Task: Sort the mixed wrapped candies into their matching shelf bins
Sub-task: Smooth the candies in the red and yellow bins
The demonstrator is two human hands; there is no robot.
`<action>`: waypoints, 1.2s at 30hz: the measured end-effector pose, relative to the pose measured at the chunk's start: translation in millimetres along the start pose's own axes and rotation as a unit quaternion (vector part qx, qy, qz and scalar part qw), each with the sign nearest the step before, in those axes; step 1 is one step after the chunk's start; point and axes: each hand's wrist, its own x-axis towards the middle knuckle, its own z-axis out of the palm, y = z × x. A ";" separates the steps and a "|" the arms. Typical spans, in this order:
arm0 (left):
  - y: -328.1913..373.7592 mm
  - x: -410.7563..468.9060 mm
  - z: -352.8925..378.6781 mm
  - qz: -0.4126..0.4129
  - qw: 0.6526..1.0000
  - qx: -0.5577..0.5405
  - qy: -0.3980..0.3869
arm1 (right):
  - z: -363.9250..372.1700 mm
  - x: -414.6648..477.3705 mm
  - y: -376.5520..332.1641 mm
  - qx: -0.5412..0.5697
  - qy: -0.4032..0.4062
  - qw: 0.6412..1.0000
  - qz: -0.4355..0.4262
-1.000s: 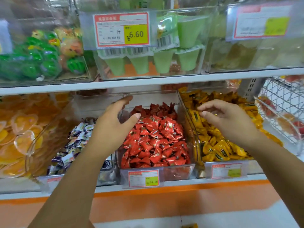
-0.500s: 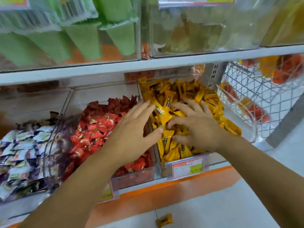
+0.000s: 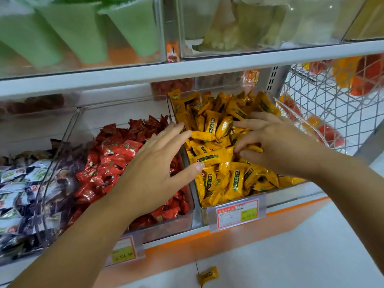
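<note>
A white shelf (image 3: 124,77) was seen running across the view. Above it, clear boxes were stocked with green cups (image 3: 124,28). To the right, a wire basket (image 3: 332,96) was hung, with blurred orange and red packets inside it.

Under the shelf, three clear bins were set side by side. The left bin (image 3: 68,129) was filled with white-and-dark candies (image 3: 16,194), the middle bin (image 3: 166,225) with red candies (image 3: 108,163), and the right bin (image 3: 291,193) with yellow candies (image 3: 228,183), heaped to its rim.

The left hand (image 3: 158,169) was held over the wall between the middle and right bins. Its fingers were straight and spread, with the fingertips and thumb laid against the yellow candies; nothing was gripped. The right hand (image 3: 276,144) was placed palm down on the yellow heap. Its index finger was stretched out and the other fingers were bent down into the wrappers. Whether a candy was pinched there could not be told.

A price tag (image 3: 236,213) was clipped to the front of the right bin, and a second tag (image 3: 124,251) was fixed below the middle bin.

One loose yellow candy (image 3: 207,274) was left lying on the pale surface below the shelf, well apart from the bins.
</note>
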 end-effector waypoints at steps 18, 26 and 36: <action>-1.9 -3.7 -4.7 0.008 0.998 -0.053 0.010 | 33.3 15.5 -24.1 0.013 -0.009 0.998 -0.064; -0.9 -3.3 -4.4 0.014 0.998 -0.059 0.012 | 28.1 18.7 1.3 0.095 0.025 0.995 -0.031; 0.7 -4.2 -2.7 0.010 0.998 -0.058 0.015 | 29.0 25.0 -5.4 0.085 0.062 0.994 0.001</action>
